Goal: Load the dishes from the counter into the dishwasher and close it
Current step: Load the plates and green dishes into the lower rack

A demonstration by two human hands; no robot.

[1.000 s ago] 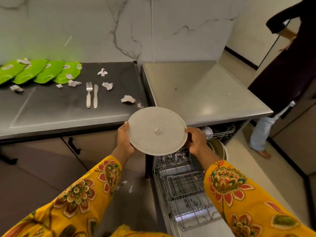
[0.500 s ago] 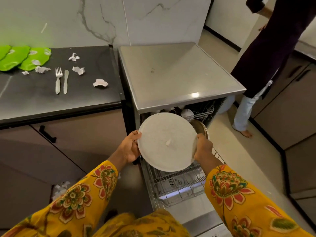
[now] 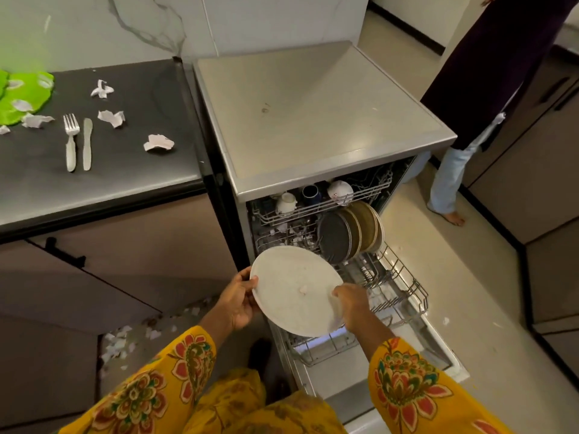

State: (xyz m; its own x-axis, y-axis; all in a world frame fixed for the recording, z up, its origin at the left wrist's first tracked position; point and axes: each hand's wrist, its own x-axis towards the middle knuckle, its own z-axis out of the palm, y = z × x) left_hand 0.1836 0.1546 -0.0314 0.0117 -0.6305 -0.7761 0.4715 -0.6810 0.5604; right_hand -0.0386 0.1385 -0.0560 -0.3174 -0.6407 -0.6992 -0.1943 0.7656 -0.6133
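White and round, the plate [image 3: 293,292] sits between your two hands, tilted over the pulled-out lower rack [image 3: 395,288] of the open dishwasher [image 3: 319,120]. Your left hand [image 3: 238,303] grips its left rim, thumb on the face and fingers curled behind. Your right hand [image 3: 351,303] clamps the lower right rim, fingers wrapped over the edge. A small scrap [image 3: 303,289] clings near the middle of the plate.

From the head camera you see several plates [image 3: 351,236] already standing upright at the back of the lower rack, dark one nearest you, tan ones behind it. On the upper rack [image 3: 313,208] stand two white cups [image 3: 285,202] and a dark blue cup [image 3: 310,194] between them. The dishwasher door [image 3: 423,349] lies open beneath the rack.

On the dark surface [image 3: 125,170] to your left lie a fork [image 3: 70,142] and a knife [image 3: 87,144] side by side, not touching, with torn white scraps [image 3: 158,143] scattered near them and green plates [image 3: 25,98] at the far left edge. More scraps [image 3: 117,344] litter the floor by the cabinet. Another person [image 3: 488,76] in dark clothing stands to the right of the dishwasher, barefoot.
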